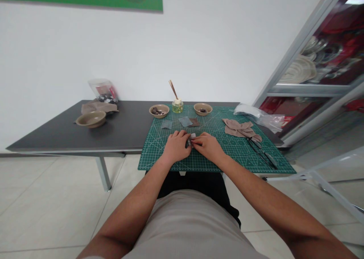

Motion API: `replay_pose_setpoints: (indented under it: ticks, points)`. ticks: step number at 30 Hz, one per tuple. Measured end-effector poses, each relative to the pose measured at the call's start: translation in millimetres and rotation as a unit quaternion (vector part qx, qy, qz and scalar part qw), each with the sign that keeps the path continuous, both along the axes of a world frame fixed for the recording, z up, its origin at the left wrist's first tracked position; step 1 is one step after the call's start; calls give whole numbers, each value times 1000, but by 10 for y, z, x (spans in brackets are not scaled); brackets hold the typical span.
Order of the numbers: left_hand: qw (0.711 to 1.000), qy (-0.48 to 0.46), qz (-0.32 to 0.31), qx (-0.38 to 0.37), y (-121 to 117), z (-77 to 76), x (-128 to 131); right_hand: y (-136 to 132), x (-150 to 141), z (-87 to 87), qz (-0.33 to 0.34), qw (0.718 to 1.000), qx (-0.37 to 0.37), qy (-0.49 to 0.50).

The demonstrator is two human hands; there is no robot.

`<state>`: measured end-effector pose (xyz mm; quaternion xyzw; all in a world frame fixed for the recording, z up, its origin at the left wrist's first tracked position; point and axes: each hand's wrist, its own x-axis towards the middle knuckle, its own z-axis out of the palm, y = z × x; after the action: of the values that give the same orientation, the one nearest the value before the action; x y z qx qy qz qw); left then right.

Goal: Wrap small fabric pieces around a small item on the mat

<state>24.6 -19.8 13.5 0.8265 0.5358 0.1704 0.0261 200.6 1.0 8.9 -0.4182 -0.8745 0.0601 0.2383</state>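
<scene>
My left hand (176, 146) and my right hand (209, 147) meet low over the green cutting mat (159, 153). Between their fingertips is a small pale grey piece (193, 136), possibly a crumpled wrapper or a stone; its kind is too small to make out. The fingers of both hands are closed around it and partly hide it. Just beyond lie two thin grey-blue squares (185, 121) and a brown square (195, 121), like sandpaper or small sachets. To the right of my right hand is a crumpled brown cloth (239, 128).
Behind stand a bowl with dark pieces (159, 111), a reed diffuser (178, 106) and a second bowl (203, 109). Long dark tools (261, 153) and a clear plastic bag (261, 117) lie right. At left are another bowl (91, 119), a cloth (99, 106) and a clear jar (103, 90).
</scene>
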Motion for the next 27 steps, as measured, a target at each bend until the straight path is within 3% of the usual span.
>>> replay_pose_setpoints:
  ticks: [3, 8, 15, 20, 23, 27]
  points:
    - [1000, -3, 4, 0, 2, 0, 0, 14, -46, -19, 2, 1000, -9, 4]
    - [1000, -15, 9, -16, 10, 26, 3, 18, -89, -51, -80, 997, 2, 23]
    - [999, -23, 11, -20, 55, 4, -27, -9, -31, -80, -41, 996, -11, 80]
    - [999, -36, 7, -17, 97, -27, -29, -35, 12, -124, -108, 989, -8, 99]
    - [996, -89, 18, -2, 107, -47, -43, -42, -21, -152, -128, 990, -15, 57]
    - [970, -239, 35, 7, 118, -86, -110, -12, -85, -124, -157, 985, -53, 40]
